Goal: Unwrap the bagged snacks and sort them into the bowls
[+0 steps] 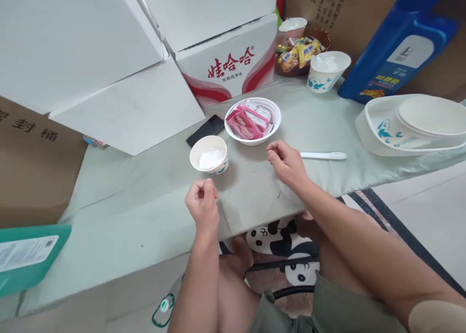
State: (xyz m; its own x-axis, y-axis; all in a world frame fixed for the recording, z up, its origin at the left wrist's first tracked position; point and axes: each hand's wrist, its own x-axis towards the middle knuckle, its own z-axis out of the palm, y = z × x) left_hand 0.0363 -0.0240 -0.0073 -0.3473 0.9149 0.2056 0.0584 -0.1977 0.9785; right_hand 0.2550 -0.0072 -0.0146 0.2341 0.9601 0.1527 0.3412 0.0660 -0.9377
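Observation:
My left hand (202,202) is curled into a loose fist above the cloth, just in front of a paper bowl (221,167) with a blue leaf print and something white or clear inside. Nothing shows in its fingers. My right hand (286,163) is also curled closed, with nothing seen in it, near a white plastic bowl (278,122). That bowl holds several pink and white snack packets (244,124). Beside my right hand lies a white flat-handled utensil (324,155), its left end hidden behind the hand. Neither hand touches the bowls.
A black phone-like slab (206,130) lies behind the paper bowl. White cartons (229,56) stand at the back. Further right are a basket of wrapped snacks (304,54), another paper bowl (324,78), a blue bottle (386,56) and a white tub (369,129). A green container (32,258) sits left.

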